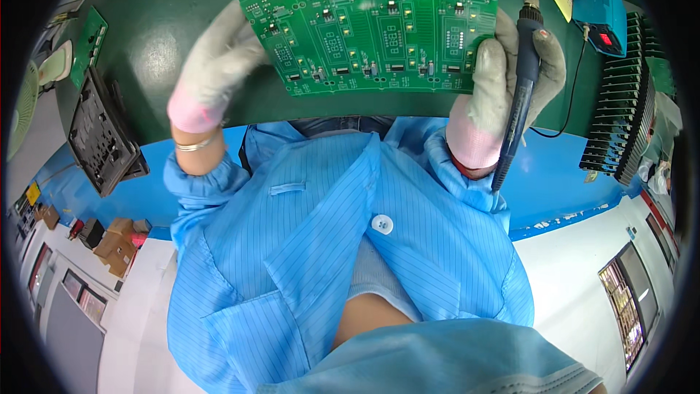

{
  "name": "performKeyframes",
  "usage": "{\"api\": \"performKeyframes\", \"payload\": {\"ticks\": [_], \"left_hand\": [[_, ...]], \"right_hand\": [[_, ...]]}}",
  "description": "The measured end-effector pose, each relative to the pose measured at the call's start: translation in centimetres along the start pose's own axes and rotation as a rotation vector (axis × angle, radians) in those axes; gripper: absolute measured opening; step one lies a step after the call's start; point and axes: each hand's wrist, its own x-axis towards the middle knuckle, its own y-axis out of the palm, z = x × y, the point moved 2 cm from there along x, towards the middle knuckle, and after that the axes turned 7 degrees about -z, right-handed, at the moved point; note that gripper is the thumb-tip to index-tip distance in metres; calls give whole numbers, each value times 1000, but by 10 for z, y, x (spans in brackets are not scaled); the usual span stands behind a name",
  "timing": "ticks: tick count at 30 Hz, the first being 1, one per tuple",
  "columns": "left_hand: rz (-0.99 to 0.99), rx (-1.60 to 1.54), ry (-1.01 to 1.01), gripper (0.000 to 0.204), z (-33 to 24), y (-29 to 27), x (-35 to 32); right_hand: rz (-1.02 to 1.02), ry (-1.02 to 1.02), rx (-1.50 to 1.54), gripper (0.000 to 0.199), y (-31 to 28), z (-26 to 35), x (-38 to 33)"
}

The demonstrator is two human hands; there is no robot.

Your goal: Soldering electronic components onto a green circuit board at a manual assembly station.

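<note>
Board: a green circuit board (pixel 379 25), a panel of several like sections, held up flat above the green worktop (pixel 168 7), facing the camera.
Left hand (pixel 215 66): gloved, gripping the board's left edge.
Right hand (pixel 507 76): gloved, clenched on the board's right edge and also holding a blue soldering iron (pixel 519 102), tip upward.
Around: black tray (pixel 102 135) at left; black finned rack (pixel 620 102) and blue box (pixel 598 11) at right.
</note>
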Motion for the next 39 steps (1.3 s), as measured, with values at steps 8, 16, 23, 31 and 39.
{"api": "performKeyframes", "payload": {"ticks": [8,16,23,31,39], "left_hand": [[-33,75,15,44,1,5,-8],[-79,189,98,42,-10,7,-16],[-101,315,347,27,-9,0,-11],[8,324,781,21,-2,-4,2],[-9,407,912,20,-4,-4,3]], "right_hand": [[14,75,122,52,0,1,4],[123,88,223,58,-9,0,19],[153,76,179,58,-18,-8,15],[330,-131,239,57,-17,-11,16],[321,-234,209,60,-17,-14,13]]}}
